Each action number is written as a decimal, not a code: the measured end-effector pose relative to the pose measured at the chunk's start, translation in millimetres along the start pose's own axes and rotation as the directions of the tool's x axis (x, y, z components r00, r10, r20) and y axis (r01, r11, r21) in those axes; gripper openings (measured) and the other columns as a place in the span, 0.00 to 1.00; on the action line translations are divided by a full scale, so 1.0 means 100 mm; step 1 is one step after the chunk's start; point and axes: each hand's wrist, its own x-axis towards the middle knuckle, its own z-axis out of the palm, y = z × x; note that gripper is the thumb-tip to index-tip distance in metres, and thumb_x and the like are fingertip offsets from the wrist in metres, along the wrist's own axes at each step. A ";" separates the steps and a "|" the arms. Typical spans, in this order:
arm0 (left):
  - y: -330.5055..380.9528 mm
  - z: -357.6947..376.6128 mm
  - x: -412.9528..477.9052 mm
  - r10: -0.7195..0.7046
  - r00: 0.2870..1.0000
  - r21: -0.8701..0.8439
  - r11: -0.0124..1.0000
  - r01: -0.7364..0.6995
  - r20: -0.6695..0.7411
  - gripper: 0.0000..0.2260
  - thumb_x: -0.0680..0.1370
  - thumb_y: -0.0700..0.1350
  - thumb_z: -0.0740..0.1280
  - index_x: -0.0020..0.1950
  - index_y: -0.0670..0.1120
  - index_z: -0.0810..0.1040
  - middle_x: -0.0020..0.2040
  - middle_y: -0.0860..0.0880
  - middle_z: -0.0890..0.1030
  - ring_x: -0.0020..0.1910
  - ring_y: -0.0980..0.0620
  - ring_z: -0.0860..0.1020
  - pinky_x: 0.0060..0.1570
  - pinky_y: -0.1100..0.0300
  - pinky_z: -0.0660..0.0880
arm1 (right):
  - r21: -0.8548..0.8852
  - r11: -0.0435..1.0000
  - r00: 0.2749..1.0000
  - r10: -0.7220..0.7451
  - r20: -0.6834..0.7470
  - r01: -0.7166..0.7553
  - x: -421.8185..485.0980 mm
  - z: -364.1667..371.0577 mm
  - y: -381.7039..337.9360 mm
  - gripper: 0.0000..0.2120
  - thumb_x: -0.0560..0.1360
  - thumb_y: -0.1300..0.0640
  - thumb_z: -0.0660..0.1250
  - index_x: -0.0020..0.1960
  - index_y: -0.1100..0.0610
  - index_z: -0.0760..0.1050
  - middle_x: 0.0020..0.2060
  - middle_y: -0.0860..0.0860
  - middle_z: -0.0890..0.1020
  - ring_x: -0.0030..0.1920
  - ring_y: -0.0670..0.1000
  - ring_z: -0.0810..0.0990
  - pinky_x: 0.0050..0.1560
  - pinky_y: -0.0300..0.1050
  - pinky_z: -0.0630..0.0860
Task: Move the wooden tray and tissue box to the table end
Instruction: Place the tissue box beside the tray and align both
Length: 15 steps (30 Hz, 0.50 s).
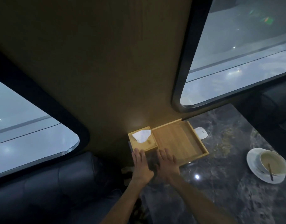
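A square wooden tissue box [146,143] with a white tissue sticking out of its top stands against the wall at the far end of the dark marble table [223,188]. Right beside it lies a flat wooden tray [179,139], also against the wall. My left hand [141,164] is flat, fingers spread, its fingertips at the near side of the tissue box. My right hand [167,164] is flat with fingers apart, resting at the tray's near left corner. Neither hand grips anything.
A white cup with a spoon on a white saucer [268,165] sits at the right of the table. A small white object [201,132] lies behind the tray's right edge. Dark leather seats [50,183] flank the table, and rounded windows sit on both sides of the wall panel.
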 end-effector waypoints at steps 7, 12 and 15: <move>-0.09 -0.05 0.03 -0.021 0.992 -0.085 0.996 0.011 -0.123 0.35 0.77 0.41 0.60 0.79 0.44 0.44 0.81 0.48 0.42 0.79 0.48 0.40 0.76 0.51 0.55 | 0.108 0.994 0.990 -0.018 -0.137 0.034 -0.06 -0.20 -0.27 0.36 0.75 0.52 0.58 0.77 0.51 0.42 0.79 0.49 0.49 0.78 0.52 0.48 0.74 0.56 0.61; -0.11 -0.04 0.04 -0.026 0.997 -0.024 0.999 0.024 -0.078 0.38 0.76 0.41 0.62 0.78 0.43 0.41 0.80 0.47 0.38 0.79 0.48 0.38 0.78 0.49 0.55 | -0.036 0.996 0.997 -0.078 -0.008 0.077 -0.01 -0.17 -0.31 0.39 0.75 0.50 0.63 0.77 0.48 0.41 0.79 0.47 0.43 0.78 0.54 0.41 0.76 0.57 0.54; -0.09 -0.09 0.06 0.004 0.997 0.046 0.999 -0.001 -0.075 0.39 0.76 0.46 0.64 0.78 0.42 0.42 0.80 0.44 0.40 0.79 0.45 0.40 0.78 0.49 0.49 | 0.010 0.996 0.995 -0.092 0.031 0.091 0.06 -0.26 -0.30 0.38 0.74 0.51 0.63 0.77 0.47 0.45 0.79 0.46 0.46 0.78 0.55 0.43 0.76 0.57 0.54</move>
